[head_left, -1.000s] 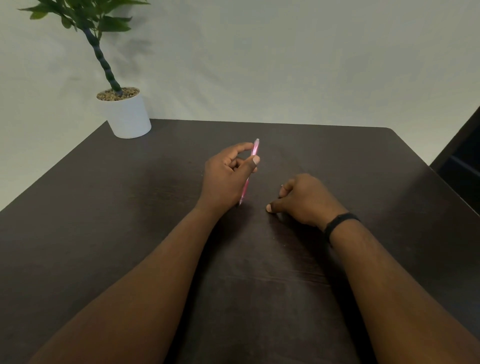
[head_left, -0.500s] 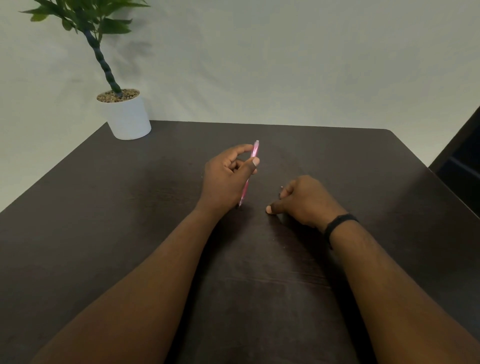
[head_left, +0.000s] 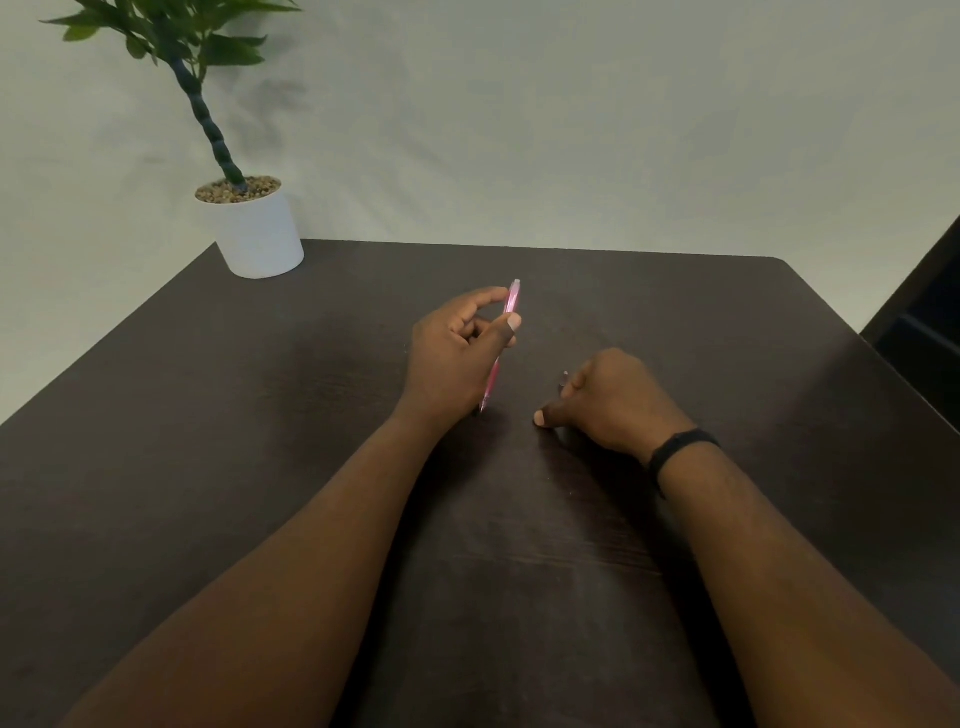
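Inspection found the left hand (head_left: 452, 358) closed around a pink pen (head_left: 492, 379), with the barrel pinched between the thumb (head_left: 511, 325) and the curled forefinger. The pen stood steeply tilted over the middle of the dark table (head_left: 260, 467). Its upper end leaned away from the person and its lower tip was at or just above the tabletop, beside the heel of that hand; contact could not be confirmed. The right hand (head_left: 613, 400) rested on the table just to the right of the pen and apart from it, fingers curled under and thumb stretched toward the pen tip. A small dark item showed at its knuckles, but whether the hand gripped it could not be told. A black wristband (head_left: 680, 449) sat on the right wrist. A white plant pot (head_left: 257, 234) stood at the far left corner, well apart from both hands.
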